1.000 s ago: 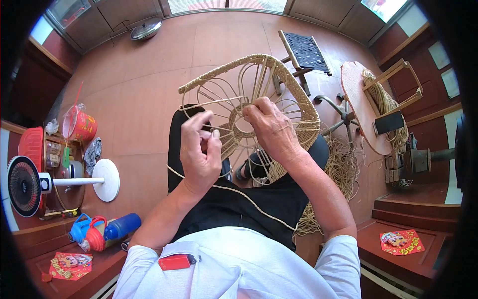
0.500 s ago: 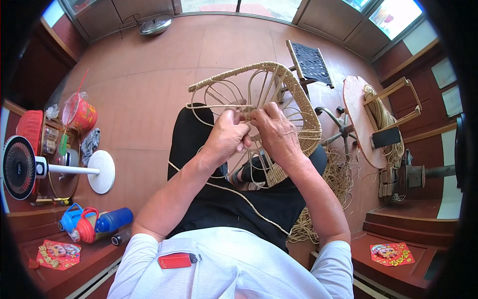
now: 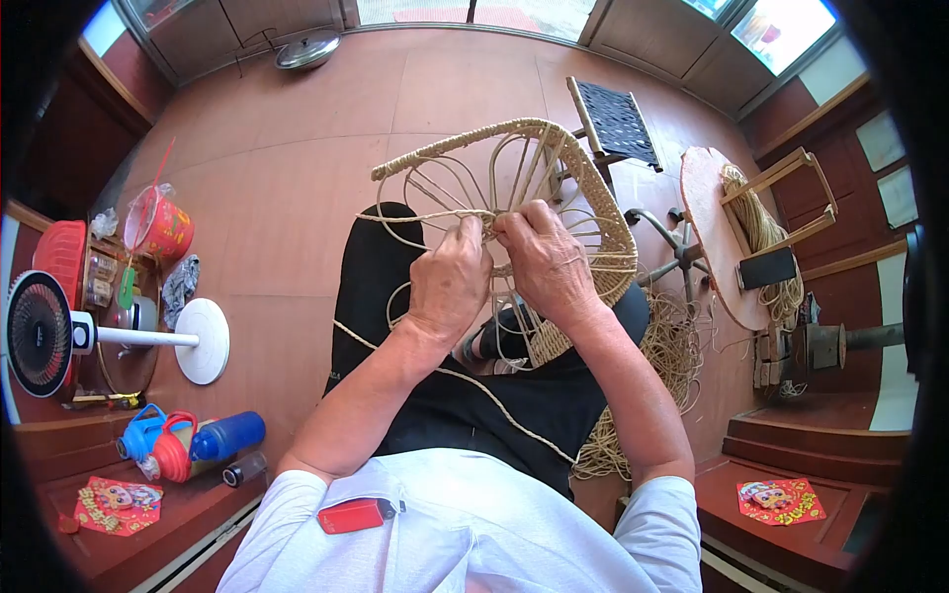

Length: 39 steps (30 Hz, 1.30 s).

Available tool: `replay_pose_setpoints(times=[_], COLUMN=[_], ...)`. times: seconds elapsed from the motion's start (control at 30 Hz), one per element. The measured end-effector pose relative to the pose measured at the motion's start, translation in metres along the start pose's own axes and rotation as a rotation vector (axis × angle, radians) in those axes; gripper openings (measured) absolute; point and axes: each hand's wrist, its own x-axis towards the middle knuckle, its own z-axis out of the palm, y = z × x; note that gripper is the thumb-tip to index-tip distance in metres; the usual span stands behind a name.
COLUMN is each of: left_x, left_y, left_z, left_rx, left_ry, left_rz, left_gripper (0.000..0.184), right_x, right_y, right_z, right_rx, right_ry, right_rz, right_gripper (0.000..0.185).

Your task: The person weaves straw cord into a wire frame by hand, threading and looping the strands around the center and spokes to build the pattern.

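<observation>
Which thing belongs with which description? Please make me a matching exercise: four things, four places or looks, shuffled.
1. woven frame
2. red item
3. fan
4. stool

A. stands on a round white base
B. has a black woven seat
C. in the grip of the left hand and right hand
D. at the front of the light shirt

Pairs: 1-C, 2-D, 3-A, 4-B

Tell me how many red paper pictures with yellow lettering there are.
2: one paper picture at lower left, near the red-handled bottle; another paper picture at lower right. No others show.
</observation>
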Motion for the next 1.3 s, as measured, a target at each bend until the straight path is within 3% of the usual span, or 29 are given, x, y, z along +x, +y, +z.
replay_pose_setpoints(times=[0.23, 0.3, 0.33, 0.4, 0.6, 0.77, 0.9, 0.97, 1.03, 1.1, 1.17, 1.23, 1.27, 1.3], left_x=[-0.009, -0.015, -0.021, -0.032, -0.045, -0.060, -0.097, -0.122, -0.148, -0.190, -0.254, -0.302, -0.304, -0.301], left_y=[-0.002, 0.000, 0.001, 0.002, -0.011, -0.004, -0.033, -0.072, -0.126, -0.190, -0.277, -0.323, -0.331, -0.334], left_z=[-0.008, -0.010, -0.014, -0.029, -0.056, -0.091, -0.135, -0.161, -0.193, -0.222, -0.264, -0.306, -0.315, -0.319], left_rx=[-0.035, -0.315, -0.314, -0.516, -0.615, -0.721, -0.494, -0.151, 0.252, 0.343, 0.600, 0.551, 0.555, 0.683], left_ry=[0.167, 0.116, 0.112, -0.199, -0.243, -0.332, -0.320, -0.291, -0.425, -0.386, -0.463, -0.469, -0.470, -0.358], left_rz=[0.220, 0.227, 0.227, -0.122, -0.178, -0.299, -0.306, -0.328, -0.424, -0.510, -0.467, -0.747, -0.734, -0.543], left_gripper=[0.007, 0.006, 0.006, 0.013, 0.019, 0.021, 0.026, 0.031, 0.035, 0.035, 0.030, 0.027, 0.027, 0.026], right_x=[-0.002, -0.001, -0.002, -0.001, -0.001, -0.002, 0.000, 0.002, 0.002, 0.002, 0.003, 0.005, 0.004, 0.004], right_y=[0.002, 0.003, 0.004, 0.005, 0.007, 0.009, 0.012, 0.012, 0.010, 0.009, 0.010, 0.009, 0.007, 0.007], right_z=[0.004, 0.005, 0.005, 0.008, 0.007, 0.014, 0.020, 0.021, 0.023, 0.025, 0.027, 0.026, 0.027, 0.026], right_rx=[0.023, 0.040, 0.057, 0.077, 0.162, 0.053, 0.057, 0.002, 0.008, -0.007, 0.001, -0.002, 0.024, 0.018], right_ry=[0.055, 0.076, 0.083, 0.092, 0.176, 0.233, 0.286, 0.318, 0.341, 0.334, 0.340, 0.289, 0.336, 0.341], right_rz=[-0.016, -0.026, -0.032, -0.042, -0.113, -0.132, -0.112, -0.157, -0.116, -0.178, -0.167, -0.148, -0.170, -0.159], right_gripper=[0.022, 0.022, 0.021, 0.021, 0.017, 0.023, 0.022, 0.020, 0.018, 0.016, 0.015, 0.015, 0.015, 0.015])
